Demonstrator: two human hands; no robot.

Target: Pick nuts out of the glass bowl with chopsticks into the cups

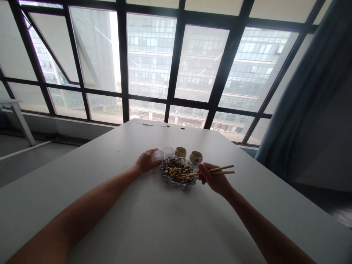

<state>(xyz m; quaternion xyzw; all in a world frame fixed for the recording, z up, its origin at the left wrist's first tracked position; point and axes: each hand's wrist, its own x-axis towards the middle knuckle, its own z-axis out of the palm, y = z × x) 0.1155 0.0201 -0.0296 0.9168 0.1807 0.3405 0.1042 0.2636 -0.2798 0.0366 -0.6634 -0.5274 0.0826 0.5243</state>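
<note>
Right-hand grip: pinched on a pair of slim, straight, pale wooden-looking chopsticks (225, 167), the right hand (216, 179) at the right edge of the glass bowl, the tips down among its nuts.
Left-hand grip: thumb and fingers closed around a small translucent plastic container (158, 156), the left hand (145, 162) just left of the bowl.
Glass bowl: a clear, faceted glass bowl (176, 185) with a scalloped rim, upright on the smooth, matte white table (165, 223).
Nuts: smooth, rounded tan nuts (180, 171) fill much of the bowl; thin, dark brown pieces (173, 162) lie toward its far left side.
Second container: another translucent plastic container (168, 151), beside the held one, behind the bowl's left part.
Cups: a round, cream-coloured cup (180, 152) just behind the bowl, and a squat cream cup with a black character (196, 157) behind its right side.
Beyond the bowl: white paper sheets (150, 123) at the table's far end, dark-framed windows (202, 66) past them, and a draped blue-grey fabric curtain (294, 91) to the right.
</note>
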